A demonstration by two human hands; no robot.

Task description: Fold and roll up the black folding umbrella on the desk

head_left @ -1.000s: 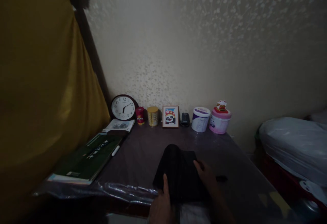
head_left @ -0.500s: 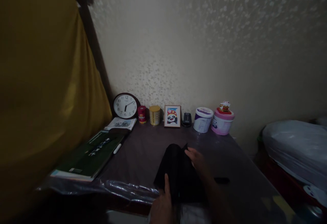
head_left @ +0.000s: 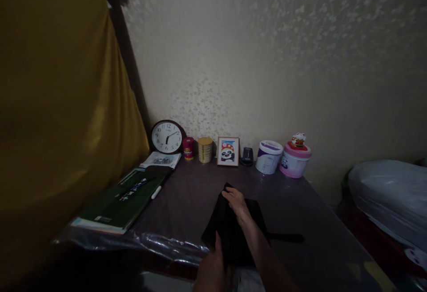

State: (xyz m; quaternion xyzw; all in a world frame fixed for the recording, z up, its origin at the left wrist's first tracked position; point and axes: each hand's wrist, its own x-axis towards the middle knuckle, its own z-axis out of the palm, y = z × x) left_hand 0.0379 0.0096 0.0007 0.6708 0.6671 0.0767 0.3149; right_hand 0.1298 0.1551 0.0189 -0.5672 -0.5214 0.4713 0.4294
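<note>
A black pouch-like item with a dark strap (head_left: pixel 287 238) reaching out to the right lies at the table's near edge; its exact kind is too dark to tell. My left hand (head_left: pixel 211 267) grips the near left side of the black pouch (head_left: pixel 218 218), thumb pointing up along its surface and the other fingers hidden. Across its top, my right hand (head_left: pixel 236 201) pinches the far upper corner between thumb and fingers. The forearm covers part of the black material.
Plastic film covers the table (head_left: pixel 187 207). Green books (head_left: pixel 116 201) and a white pen (head_left: pixel 156 192) lie left. Along the wall stand a clock (head_left: pixel 167 137), red can (head_left: pixel 188 149), yellow tin (head_left: pixel 205 150), picture frame (head_left: pixel 228 151), white tub (head_left: pixel 268 158) and pink tub (head_left: pixel 295 161).
My right hand has moved left across the black pouch to its upper left corner. The raised flap has come down flatter, and more of the strap shows. The view has shifted slightly.
</note>
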